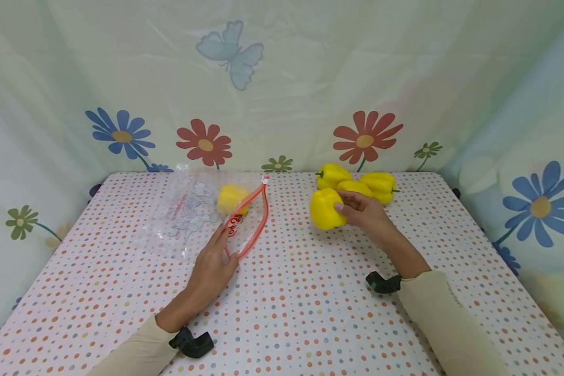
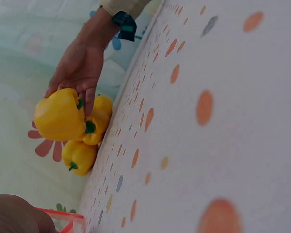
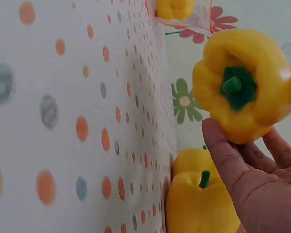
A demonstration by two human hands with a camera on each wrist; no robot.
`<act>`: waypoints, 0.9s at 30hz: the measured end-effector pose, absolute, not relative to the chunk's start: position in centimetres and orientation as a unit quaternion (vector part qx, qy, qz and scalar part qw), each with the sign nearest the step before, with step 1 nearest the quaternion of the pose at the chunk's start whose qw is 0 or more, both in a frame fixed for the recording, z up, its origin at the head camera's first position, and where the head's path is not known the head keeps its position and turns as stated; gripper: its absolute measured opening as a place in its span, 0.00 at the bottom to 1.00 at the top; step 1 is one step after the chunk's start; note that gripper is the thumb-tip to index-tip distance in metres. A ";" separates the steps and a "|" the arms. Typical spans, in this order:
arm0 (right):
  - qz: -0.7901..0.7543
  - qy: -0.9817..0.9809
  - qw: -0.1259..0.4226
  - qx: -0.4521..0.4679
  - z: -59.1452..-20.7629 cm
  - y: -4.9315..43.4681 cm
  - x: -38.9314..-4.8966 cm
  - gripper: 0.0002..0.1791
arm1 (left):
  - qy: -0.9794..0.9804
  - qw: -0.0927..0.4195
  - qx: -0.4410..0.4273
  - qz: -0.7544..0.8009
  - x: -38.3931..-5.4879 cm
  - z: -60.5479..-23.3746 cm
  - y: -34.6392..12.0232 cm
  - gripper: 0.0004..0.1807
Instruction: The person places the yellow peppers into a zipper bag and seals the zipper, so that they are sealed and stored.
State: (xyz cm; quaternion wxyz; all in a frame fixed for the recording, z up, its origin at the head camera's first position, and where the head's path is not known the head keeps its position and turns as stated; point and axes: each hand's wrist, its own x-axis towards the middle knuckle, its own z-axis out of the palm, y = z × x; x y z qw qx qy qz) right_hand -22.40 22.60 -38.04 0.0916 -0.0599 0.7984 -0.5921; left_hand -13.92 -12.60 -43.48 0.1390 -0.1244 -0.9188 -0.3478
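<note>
A yellow bell pepper (image 1: 326, 209) is held above the table by my right hand (image 1: 365, 213), with fingers and thumb around it. Its green stem (image 3: 233, 85) faces the right wrist camera. On the left lies a clear zip bag (image 1: 169, 214) with a red-orange rim, its mouth standing apart and facing right. My left hand (image 1: 211, 269) holds the near side of that rim between thumb and fingers. Inside the bag, another yellow pepper (image 1: 230, 196) shows through the plastic.
Several more yellow peppers (image 1: 378, 184) sit grouped at the table's back right, just behind my right hand. The dotted tablecloth (image 1: 286, 303) covers the table. A flowered curtain (image 1: 291, 68) hangs behind and along both sides.
</note>
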 end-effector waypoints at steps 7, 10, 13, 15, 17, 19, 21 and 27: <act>-0.587 0.799 0.110 -0.071 -38.2 20.7 -22.7 0.36 | -0.919 0.143 -0.123 -0.347 -13.9 -43.5 -12.8 0.37; -0.584 0.800 0.115 -0.072 -38.4 19.9 -22.9 0.36 | -0.918 0.142 -0.125 -0.348 -13.9 -43.6 -12.8 0.37; -0.586 0.798 0.118 -0.075 -38.6 19.1 -22.9 0.36 | -0.916 0.148 -0.132 -0.348 -13.9 -43.6 -12.7 0.36; -0.592 0.793 0.121 -0.075 -38.7 18.5 -22.9 0.35 | -0.915 0.151 -0.136 -0.348 -14.0 -43.6 -12.7 0.36; -0.592 0.793 0.124 -0.073 -38.7 18.0 -22.9 0.34 | -0.914 0.155 -0.141 -0.347 -14.0 -43.5 -12.7 0.36; -0.590 0.794 0.129 -0.072 -38.6 17.3 -22.9 0.33 | -0.914 0.157 -0.142 -0.347 -14.0 -43.5 -12.8 0.36; -0.589 0.794 0.135 -0.073 -38.6 16.7 -23.0 0.33 | -0.913 0.159 -0.143 -0.347 -14.0 -43.5 -12.8 0.36; -0.582 0.796 0.146 -0.076 -38.7 14.8 -23.4 0.32 | -0.914 0.151 -0.137 -0.350 -13.9 -43.5 -12.7 0.36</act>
